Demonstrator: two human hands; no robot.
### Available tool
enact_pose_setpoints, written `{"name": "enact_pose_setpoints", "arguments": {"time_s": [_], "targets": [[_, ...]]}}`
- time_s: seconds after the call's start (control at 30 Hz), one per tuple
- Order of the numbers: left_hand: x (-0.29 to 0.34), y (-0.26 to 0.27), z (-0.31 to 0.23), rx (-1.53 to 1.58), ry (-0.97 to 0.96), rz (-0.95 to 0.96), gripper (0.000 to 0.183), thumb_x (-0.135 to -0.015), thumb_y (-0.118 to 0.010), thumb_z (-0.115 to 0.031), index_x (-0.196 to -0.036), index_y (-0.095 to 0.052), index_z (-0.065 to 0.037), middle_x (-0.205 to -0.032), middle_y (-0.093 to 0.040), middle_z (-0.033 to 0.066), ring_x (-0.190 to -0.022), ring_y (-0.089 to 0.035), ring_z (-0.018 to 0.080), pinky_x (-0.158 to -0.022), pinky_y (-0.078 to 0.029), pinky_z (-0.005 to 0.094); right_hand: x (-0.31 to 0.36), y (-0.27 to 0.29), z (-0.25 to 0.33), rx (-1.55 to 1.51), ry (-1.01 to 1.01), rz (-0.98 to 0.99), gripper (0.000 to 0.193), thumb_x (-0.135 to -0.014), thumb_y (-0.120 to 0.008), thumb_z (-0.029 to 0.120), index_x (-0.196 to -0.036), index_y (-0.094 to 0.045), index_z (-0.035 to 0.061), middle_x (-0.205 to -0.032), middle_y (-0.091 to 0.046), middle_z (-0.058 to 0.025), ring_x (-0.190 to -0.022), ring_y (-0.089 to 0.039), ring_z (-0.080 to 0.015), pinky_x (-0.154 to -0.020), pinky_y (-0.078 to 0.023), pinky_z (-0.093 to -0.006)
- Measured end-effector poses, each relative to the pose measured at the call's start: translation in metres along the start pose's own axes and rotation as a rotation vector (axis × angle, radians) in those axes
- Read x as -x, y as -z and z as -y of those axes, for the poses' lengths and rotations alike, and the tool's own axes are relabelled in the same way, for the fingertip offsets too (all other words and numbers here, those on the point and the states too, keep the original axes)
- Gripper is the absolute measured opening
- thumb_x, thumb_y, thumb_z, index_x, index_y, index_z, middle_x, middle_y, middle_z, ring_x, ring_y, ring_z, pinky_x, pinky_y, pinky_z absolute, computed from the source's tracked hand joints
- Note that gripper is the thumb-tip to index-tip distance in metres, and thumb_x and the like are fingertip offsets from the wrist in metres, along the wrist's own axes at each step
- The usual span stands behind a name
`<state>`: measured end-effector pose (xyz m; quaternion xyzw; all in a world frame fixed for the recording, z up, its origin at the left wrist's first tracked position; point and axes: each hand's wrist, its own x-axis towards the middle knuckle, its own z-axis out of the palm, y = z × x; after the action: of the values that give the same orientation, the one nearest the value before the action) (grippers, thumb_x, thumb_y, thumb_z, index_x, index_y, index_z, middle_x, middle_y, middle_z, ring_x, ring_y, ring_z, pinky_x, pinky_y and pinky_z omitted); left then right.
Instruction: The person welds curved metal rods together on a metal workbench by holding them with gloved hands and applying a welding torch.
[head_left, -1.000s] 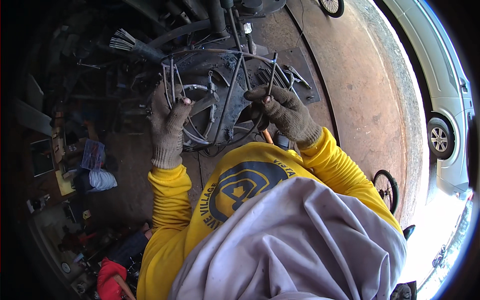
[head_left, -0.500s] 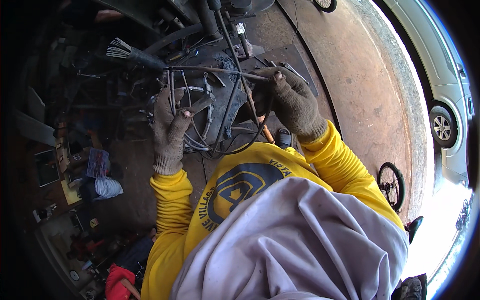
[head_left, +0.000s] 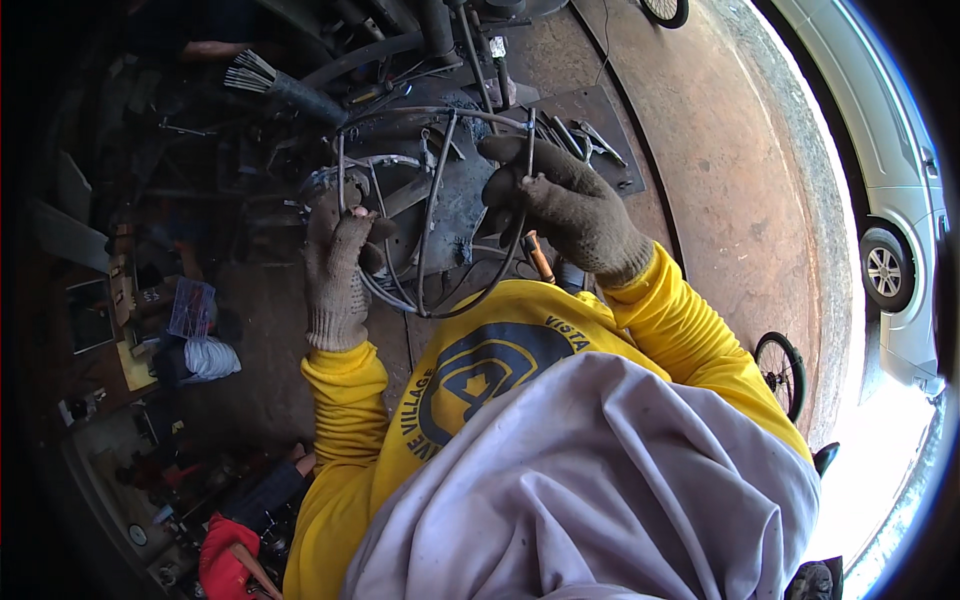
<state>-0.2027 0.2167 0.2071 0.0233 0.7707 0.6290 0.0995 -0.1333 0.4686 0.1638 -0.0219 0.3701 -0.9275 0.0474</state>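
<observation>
A round, cage-like frame of bent metal rod (head_left: 428, 222) is held up in front of me between both hands. My left hand (head_left: 338, 265), in a brown knitted glove, grips its left side with the thumb over the rod. On the opposite side my right hand (head_left: 580, 205), gloved too, is closed around an upright rod of the frame, thumb on top. Behind the frame lies a dark metal work surface (head_left: 455, 215), partly hidden by it. Just below my right hand an orange handle (head_left: 540, 258) sticks out.
A tube holding a bundle of thin rods (head_left: 252, 75) lies at the upper left. Pliers-like tools (head_left: 605, 145) rest on a flat metal plate (head_left: 625, 172) to the right. A person's arm (head_left: 215, 48) shows at the far left. Farther right are a bicycle wheel (head_left: 782, 375) and a silver van (head_left: 905, 190).
The rod frame has turned in my hands, its upright rods now spread apart. My right hand has shifted its hold from the top rod to a side rod.
</observation>
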Motion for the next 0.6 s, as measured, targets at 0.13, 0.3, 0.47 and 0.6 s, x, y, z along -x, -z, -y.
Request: {"name": "enact_pose_setpoints", "arguments": {"time_s": [0.13,0.3,0.47,0.6], "targets": [[0.003,0.011,-0.004,-0.022,0.047,0.002,0.054,-0.092,-0.068,-0.040,-0.133,-0.058,-0.007,-0.098,-0.063,0.0012,-0.081,-0.064,0.0091,-0.060,-0.044,0.0201,0.000,-0.004,0.001,0.047,-0.099,-0.019,0.044,-0.102,-0.056,0.021,-0.140,-0.048,-0.0011,-0.105,-0.067,-0.0088,-0.090,-0.067,-0.0161,-0.082,-0.055,-0.0300],[0.010,0.018,0.004,-0.027,-0.106,0.095,0.075,-0.088,-0.072,-0.053,-0.142,-0.049,-0.007,-0.130,-0.057,0.0079,-0.102,-0.065,0.0147,-0.071,-0.052,0.0223,-0.005,0.005,-0.002,-0.150,-0.104,-0.048,0.042,-0.102,-0.054,0.017,-0.141,-0.048,0.0007,-0.100,-0.066,-0.0059,-0.085,-0.065,-0.0135,-0.075,-0.055,-0.0260],[0.004,0.030,-0.002,-0.313,-0.461,0.542,0.100,-0.073,-0.082,-0.058,-0.148,-0.042,-0.006,-0.149,-0.041,0.0140,-0.131,-0.050,0.0279,-0.098,-0.049,0.0393,-0.018,0.022,0.001,-0.527,-0.239,-0.069,0.032,-0.104,-0.050,0.016,-0.133,-0.052,0.0023,-0.096,-0.065,-0.0043,-0.076,-0.065,-0.0120,-0.061,-0.053,-0.0204],[0.006,0.024,-0.013,-0.698,-0.758,0.462,0.094,-0.062,-0.091,-0.051,-0.138,-0.056,-0.008,-0.139,-0.049,0.0167,-0.130,-0.051,0.0323,-0.106,-0.045,0.0462,-0.024,0.047,-0.007,-0.600,-0.280,-0.006,0.029,-0.104,-0.049,0.016,-0.128,-0.057,-0.0005,-0.094,-0.066,-0.0026,-0.078,-0.065,-0.0094,-0.062,-0.054,-0.0174]]}}
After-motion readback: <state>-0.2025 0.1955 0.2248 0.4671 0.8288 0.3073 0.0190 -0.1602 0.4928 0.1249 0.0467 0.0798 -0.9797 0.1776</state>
